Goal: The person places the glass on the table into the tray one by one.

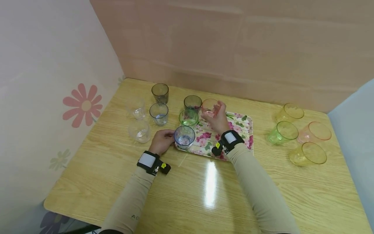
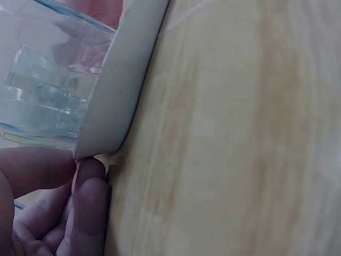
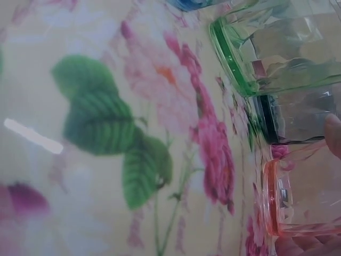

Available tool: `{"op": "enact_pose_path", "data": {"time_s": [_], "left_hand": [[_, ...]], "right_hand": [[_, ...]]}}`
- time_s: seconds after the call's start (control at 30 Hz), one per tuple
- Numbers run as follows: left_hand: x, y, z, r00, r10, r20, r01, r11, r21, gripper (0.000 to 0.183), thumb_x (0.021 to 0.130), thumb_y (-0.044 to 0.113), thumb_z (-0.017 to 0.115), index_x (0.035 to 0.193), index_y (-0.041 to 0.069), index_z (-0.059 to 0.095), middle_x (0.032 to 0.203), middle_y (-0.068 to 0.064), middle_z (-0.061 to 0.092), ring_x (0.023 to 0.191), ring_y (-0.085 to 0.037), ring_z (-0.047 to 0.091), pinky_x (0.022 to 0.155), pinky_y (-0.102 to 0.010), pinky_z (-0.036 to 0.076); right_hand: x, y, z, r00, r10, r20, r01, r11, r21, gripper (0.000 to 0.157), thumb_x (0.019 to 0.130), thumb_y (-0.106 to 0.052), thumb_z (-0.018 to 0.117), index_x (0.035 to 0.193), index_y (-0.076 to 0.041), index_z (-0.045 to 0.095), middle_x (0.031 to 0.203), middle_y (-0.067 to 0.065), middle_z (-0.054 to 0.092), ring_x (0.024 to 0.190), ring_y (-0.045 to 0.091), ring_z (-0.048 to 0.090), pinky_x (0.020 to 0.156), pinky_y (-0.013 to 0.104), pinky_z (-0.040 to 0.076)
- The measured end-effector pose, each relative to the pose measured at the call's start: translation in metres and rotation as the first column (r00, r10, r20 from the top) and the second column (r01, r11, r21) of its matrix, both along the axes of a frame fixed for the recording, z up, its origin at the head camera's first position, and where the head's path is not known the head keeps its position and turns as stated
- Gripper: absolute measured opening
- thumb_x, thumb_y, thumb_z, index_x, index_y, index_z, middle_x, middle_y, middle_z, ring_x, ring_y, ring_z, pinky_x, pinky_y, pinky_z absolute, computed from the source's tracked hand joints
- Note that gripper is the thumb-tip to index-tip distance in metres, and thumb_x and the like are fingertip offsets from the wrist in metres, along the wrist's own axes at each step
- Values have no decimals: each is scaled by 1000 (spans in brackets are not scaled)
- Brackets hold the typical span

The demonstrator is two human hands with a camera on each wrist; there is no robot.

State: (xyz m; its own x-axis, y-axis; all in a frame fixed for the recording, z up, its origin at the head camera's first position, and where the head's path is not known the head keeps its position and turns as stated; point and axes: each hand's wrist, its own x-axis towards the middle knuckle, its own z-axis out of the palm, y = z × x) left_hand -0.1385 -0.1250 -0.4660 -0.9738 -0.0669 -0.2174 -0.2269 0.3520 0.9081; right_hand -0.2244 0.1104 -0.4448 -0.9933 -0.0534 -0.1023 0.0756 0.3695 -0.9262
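Note:
My right hand [image 1: 219,121] grips a pink glass [image 1: 208,108] at the back of a flowered tray [image 1: 204,151]. Along the tray's left side stand a dark grey glass [image 1: 192,103], a green glass [image 1: 188,119] and a blue glass [image 1: 184,139]. The right wrist view has the pink glass [image 3: 298,192] low over the tray, beside the grey one; whether its base touches is unclear. My left hand [image 1: 161,142] is at the tray's front left corner. In the left wrist view, its thumb and fingers pinch the white tray rim [image 2: 120,80].
Left of the tray stand two clear glasses [image 1: 139,131], a bluish glass [image 1: 159,114] and a dark brown glass [image 1: 160,93]. On the right are two yellow glasses [image 1: 308,154], a green glass [image 1: 282,133] and a pink glass [image 1: 315,131]. Walls border the wooden table [image 1: 181,195].

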Motion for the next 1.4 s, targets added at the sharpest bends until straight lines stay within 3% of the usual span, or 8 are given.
{"op": "enact_pose_path", "data": {"time_s": [0.2, 0.33, 0.5, 0.63, 0.87, 1.07, 1.4], "left_hand": [[-2, 0, -2, 1000, 1, -2, -1, 1000, -12, 24, 87, 9, 66, 109, 1, 71, 97, -14, 69, 86, -21, 65, 75, -32, 54], [-2, 0, -3, 1000, 6, 3, -6, 1000, -9, 24, 87, 8, 66, 108, 1, 71, 96, -14, 69, 84, -20, 65, 73, -30, 54], [-2, -2, -2, 1000, 17, 14, -17, 1000, 10, 24, 87, 8, 66, 109, 1, 71, 96, -15, 68, 83, -19, 65, 71, -29, 55], [-3, -3, -3, 999, 25, 26, -26, 999, 38, 24, 87, 8, 66, 109, 0, 71, 97, -15, 68, 83, -19, 65, 70, -28, 55], [-2, -1, -2, 1000, 22, 15, -22, 999, 31, 24, 86, 8, 66, 109, 1, 71, 96, -15, 68, 82, -19, 65, 70, -28, 55], [-2, 0, -1, 1000, 6, 7, -6, 1000, 3, 25, 88, 10, 65, 111, 1, 71, 98, -14, 69, 84, -20, 65, 71, -30, 55], [-2, -2, -2, 1000, -6, 2, 6, 1000, -10, 26, 89, 12, 64, 113, 2, 70, 100, -14, 68, 85, -21, 65, 72, -31, 55]], "right_hand": [[3, 1, 5, 1000, -4, 3, 4, 999, -49, 113, 80, -32, 74, 152, -18, -12, 157, 18, 16, 143, 27, 19, 111, 41, 29], [7, 5, 11, 999, -17, -52, 18, 1000, 9, 116, 78, -39, 74, 153, -17, -11, 156, 21, 16, 141, 33, 21, 109, 46, 30], [17, 14, 23, 998, -7, -66, 11, 998, 61, 111, 80, -53, 67, 154, -17, -8, 157, 17, 13, 143, 32, 16, 110, 49, 28], [28, 25, 34, 996, 22, -88, -18, 998, 54, 102, 86, -55, 58, 154, -12, -4, 158, 16, 12, 143, 31, 15, 112, 47, 24], [56, 55, 37, 977, 68, -202, -59, 997, 49, 89, 92, -40, 59, 154, -4, 6, 156, 19, 17, 142, 31, 18, 115, 44, 19], [84, 84, 34, 959, 25, -283, -27, 1000, -2, 82, 91, -21, 63, 152, -2, 11, 151, 19, 25, 139, 31, 24, 115, 42, 20], [117, 113, 36, 952, 15, -305, -20, 1000, -15, 80, 90, -10, 62, 152, -4, 12, 149, 19, 27, 138, 30, 26, 114, 33, 23]]}}
